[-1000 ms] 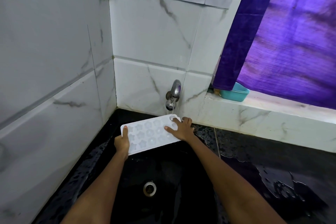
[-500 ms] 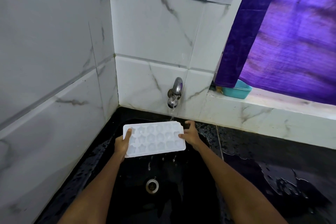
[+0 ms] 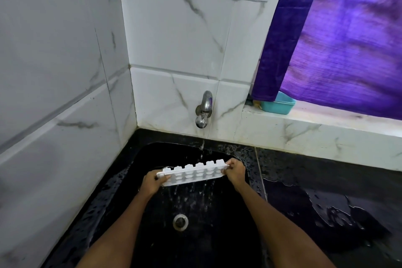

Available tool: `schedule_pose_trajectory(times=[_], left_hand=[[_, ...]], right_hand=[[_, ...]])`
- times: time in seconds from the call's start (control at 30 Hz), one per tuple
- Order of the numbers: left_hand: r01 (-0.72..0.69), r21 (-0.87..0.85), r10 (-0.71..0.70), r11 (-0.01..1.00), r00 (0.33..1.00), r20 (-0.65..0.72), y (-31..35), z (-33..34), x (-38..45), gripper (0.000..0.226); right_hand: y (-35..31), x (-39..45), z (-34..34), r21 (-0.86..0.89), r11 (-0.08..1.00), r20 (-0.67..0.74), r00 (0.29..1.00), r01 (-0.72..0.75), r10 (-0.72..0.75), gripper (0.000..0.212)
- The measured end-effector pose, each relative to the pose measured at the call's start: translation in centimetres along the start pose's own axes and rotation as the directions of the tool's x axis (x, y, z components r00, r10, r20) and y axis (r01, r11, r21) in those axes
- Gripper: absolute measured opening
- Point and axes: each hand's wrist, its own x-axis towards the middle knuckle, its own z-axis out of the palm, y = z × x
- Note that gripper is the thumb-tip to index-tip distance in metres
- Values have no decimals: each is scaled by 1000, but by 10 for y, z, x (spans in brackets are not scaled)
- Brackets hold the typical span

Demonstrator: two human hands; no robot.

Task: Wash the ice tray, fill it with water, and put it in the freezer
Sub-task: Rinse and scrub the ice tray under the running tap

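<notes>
Left hand (image 3: 152, 183) and right hand (image 3: 236, 171) each clamp an end of the white plastic ice tray (image 3: 192, 173), tipped over the black sink (image 3: 217, 235), apparently to drain rinse water.

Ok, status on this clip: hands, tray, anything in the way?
Left hand and right hand each grip an end of the ice tray. Tray tipped over the sink, water spilling out. Tap running. Nothing blocking.

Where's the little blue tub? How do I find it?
Look at the purple curtain on the right. Under its bottom left corner, on the white marble ledge, sits the blue tub. It is the only blue thing near the silver tap.
</notes>
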Motion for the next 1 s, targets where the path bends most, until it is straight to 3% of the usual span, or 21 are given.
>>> schedule_pose_trajectory(times=[0.03,0.13,0.27,0.37,0.43,0.57,0.67,0.77,0.87,1.0], left_hand=[[26,-18,-27,999,999,-20,0,-1,1,23],[131,-141,-147,981,982,-115,0,-4,3,27],[248,-476,-389,844,893,-224,1,0,-3,43],[286,-600,-502,747,835,-226,9,4,-2,52],[274,-629,-520,727,819,-244,16,4,0,54],[257,-676,-547,690,797,-256,29,0,7,45],[252,-704,-550,664,802,-232,31,2,9,43],[241,-723,-562,647,792,-238,36,13,8,45],[243,-743,-613,623,741,-272,43,20,3,50],[227,-719,-598,656,739,-312,43,19,-3,46]], right_hand=[[-1,1,0,45,999,11,1000,-13,13,20],[-10,3,2,146,988,88,995,-53,40,40],[-37,12,12,108,994,165,986,12,-29,42],[-64,18,23,11,993,266,957,120,-118,41],[-77,21,27,-36,977,291,938,209,-190,38],[-83,21,32,-81,947,155,943,310,-295,22],[-88,13,36,-299,922,198,961,247,-194,31],[-92,10,38,-537,813,205,969,226,-134,33],[-92,7,36,-572,790,219,969,220,-112,38],[-86,11,28,-546,803,342,939,238,-45,47]])
